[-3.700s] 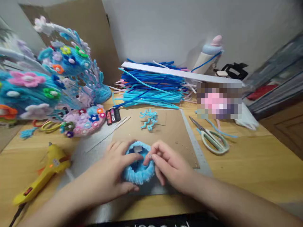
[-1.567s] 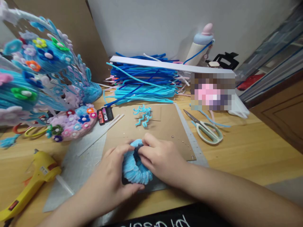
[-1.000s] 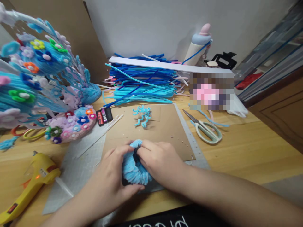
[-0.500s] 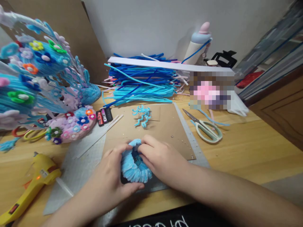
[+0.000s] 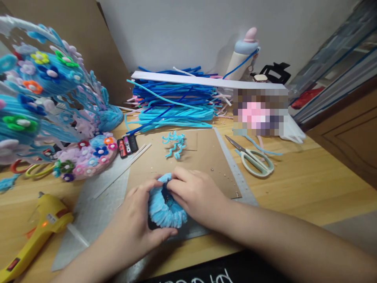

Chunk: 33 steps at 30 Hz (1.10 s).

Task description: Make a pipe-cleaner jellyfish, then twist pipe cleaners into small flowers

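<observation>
A fluffy light-blue pipe-cleaner piece [image 5: 169,216], round with a dark hollow in its middle, is held low over the mat. My left hand [image 5: 138,214] wraps its left side, fingers at the top edge and thumb along the bottom. The fingers of my right hand [image 5: 197,192] are bent together and reach into the hollow from the upper right. Their tips are hidden, so what they pinch there cannot be made out. Just beyond my hands, curly light-blue pipe-cleaner bits [image 5: 176,143] lie on the cardboard sheet [image 5: 206,177].
A yellow glue gun [image 5: 48,220] with its orange light on lies left. Green-handled scissors [image 5: 255,159] rest at right. Behind are bundled blue pipe cleaners [image 5: 176,114] and a white bottle [image 5: 240,59]. A flower-covered pipe-cleaner craft [image 5: 88,157] stands at left on the table.
The whole view has shifted slightly. My right fingers have moved a little deeper into the hollow, and the dark bit seen at their tips before is now hidden. My left hand keeps its hold.
</observation>
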### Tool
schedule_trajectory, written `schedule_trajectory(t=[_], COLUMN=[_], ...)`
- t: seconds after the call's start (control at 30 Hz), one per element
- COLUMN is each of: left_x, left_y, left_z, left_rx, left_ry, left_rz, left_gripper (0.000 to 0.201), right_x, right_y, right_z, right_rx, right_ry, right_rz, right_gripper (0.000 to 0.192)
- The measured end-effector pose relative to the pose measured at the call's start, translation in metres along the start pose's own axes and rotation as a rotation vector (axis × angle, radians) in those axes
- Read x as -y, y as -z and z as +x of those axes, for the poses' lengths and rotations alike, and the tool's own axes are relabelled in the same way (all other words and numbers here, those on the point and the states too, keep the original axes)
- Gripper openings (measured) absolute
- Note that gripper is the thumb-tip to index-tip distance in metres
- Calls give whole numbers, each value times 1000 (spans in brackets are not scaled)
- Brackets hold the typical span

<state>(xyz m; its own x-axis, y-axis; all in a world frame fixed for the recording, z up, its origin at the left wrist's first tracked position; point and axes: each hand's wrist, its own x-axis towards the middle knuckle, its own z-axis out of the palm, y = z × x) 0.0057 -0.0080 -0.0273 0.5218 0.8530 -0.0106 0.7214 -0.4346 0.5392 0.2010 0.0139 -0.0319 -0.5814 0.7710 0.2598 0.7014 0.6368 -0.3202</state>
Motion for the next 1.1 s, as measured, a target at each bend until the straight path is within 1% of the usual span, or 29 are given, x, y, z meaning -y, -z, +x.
schedule_trajectory(t=[0.17, 0.33, 0.47, 0.63, 0.7, 0.8, 0.9, 1.0, 1.1], left_x=[1, 1, 1, 0, 1, 4, 7, 9, 8], left_y=[0, -2, -3, -2, -1, 1, 4, 8, 12], left_z=[0, 0, 1, 0, 0, 1, -1, -3, -3], left_rx=[1, -17, -16, -7, -1, 14, 39, 47, 36], left_ry=[-6, -16, -9, -8, 4, 35, 67, 65, 45], left_rz=[7, 6, 3, 14, 18, 16, -4, -40, -47], left_gripper=[77, 76, 77, 77, 78, 80, 81, 77, 75], right_x=[0, 0, 1, 1, 1, 0, -2, -5, -7], right_y=[-1, -3, -3, -4, -2, 4, 11, 13, 9], right_z=[1, 1, 2, 3, 3, 1, -1, -2, -2], right_rx=[-7, -18, -12, -1, 17, 49, 48, 18, -7], right_ry=[8, 70, 112, 111, 94, 45, 22, 19, 6], right_rz=[-17, -68, -94, -79, -18, 172, 335, 396, 413], right_gripper=[11, 14, 12, 12, 12, 13, 20, 23, 23])
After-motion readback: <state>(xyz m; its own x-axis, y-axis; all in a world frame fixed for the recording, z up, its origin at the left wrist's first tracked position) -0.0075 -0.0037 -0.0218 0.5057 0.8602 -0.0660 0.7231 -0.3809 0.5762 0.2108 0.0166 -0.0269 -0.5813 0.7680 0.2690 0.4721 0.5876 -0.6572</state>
